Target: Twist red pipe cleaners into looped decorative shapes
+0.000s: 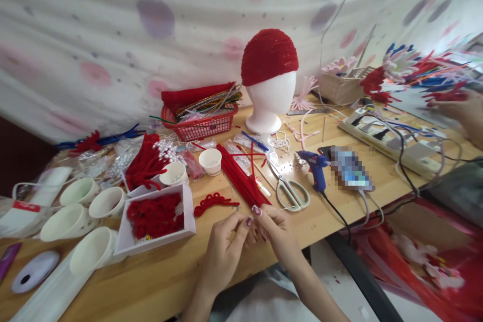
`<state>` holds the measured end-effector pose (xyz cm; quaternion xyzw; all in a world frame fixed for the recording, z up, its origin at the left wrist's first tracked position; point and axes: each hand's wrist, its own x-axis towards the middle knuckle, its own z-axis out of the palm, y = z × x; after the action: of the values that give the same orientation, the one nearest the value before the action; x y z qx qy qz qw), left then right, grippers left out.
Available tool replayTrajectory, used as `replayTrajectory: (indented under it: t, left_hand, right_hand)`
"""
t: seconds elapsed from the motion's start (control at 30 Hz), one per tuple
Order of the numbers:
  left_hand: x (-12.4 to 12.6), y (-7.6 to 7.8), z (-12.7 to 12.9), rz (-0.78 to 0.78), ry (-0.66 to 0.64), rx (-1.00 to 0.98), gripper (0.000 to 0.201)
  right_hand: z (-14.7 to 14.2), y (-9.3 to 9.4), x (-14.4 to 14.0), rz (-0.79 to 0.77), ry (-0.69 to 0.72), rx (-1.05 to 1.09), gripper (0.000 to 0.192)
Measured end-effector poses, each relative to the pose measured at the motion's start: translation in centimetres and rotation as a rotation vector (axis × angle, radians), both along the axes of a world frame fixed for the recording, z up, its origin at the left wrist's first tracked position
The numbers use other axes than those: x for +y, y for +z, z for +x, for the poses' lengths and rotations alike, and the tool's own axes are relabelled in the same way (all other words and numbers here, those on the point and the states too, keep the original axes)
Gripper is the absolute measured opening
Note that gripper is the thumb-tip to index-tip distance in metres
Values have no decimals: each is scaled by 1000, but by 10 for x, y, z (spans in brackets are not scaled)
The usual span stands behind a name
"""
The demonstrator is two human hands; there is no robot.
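My left hand (226,241) and my right hand (277,231) meet at the front of the table, thumbs and fingertips pinched close together. Whatever they hold is too small or hidden to name; a thin pale strand shows beside the right hand. Just beyond lies a bundle of red pipe cleaners (241,173). A curled red pipe cleaner piece (213,202) rests left of the bundle. Scissors (293,193) with pale handles lie spread to the right, near a blue glue gun (315,166). A white box (158,244) of red fuzzy pieces stands to the left.
A white foam head (269,95) wears a red cap (268,58) at the back. Paper cups (94,249) crowd the left, behind them a red basket (206,128). A phone (349,168) and power strip (392,143) lie right, with cables. Another person's hand (458,110) holds red pieces.
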<state>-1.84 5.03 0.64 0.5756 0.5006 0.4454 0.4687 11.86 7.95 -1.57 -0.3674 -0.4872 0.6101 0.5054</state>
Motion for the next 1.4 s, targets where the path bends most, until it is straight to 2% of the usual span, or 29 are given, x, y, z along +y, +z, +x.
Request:
replayTrajectory:
  t: [0.07,0.17,0.43,0.57,0.67,0.73,0.8,0.9,1.0,1.03,1.1,1.2,1.4]
  left_hand:
    - [-4,1,-1,53,8,27,36]
    - [-11,4,-2,122,65,67,36]
    - [-22,5,-5,138,49,39,41]
    - [-24,6,-8,19,102,-59,41]
    - [-26,7,-18,-58,251,-90,40]
    - [-25,7,-25,-12,339,-12,38]
    - [-23,8,-28,115,361,121,35]
    - [-17,13,-26,317,275,280,12]
    - [-12,17,-19,436,99,392,16]
    - [-10,18,-17,456,59,427,11]
    - [-10,18,-14,471,14,478,17]
    - [-10,16,-11,486,-4,507,25]
    - [-13,11,-14,598,50,519,22]
  right_hand:
    - [-2,0,-3,10,29,11,61]
    - [-5,-1,-8,22,2,71,64]
    - [-1,-3,-13,110,107,52,57]
    - [0,-1,-8,119,-35,120,61]
    - [10,4,3,125,-229,204,61]
    - [17,6,7,129,-286,195,60]
    - [20,5,7,115,-251,135,60]
    - [16,2,2,103,-123,51,60]
    - [8,3,-1,139,-7,8,60]
    - [5,5,-1,151,20,-1,61]
    - [2,7,-1,167,52,-12,62]
    - [-2,8,-3,176,56,-19,61]
    - [-2,5,-11,125,-45,29,63]
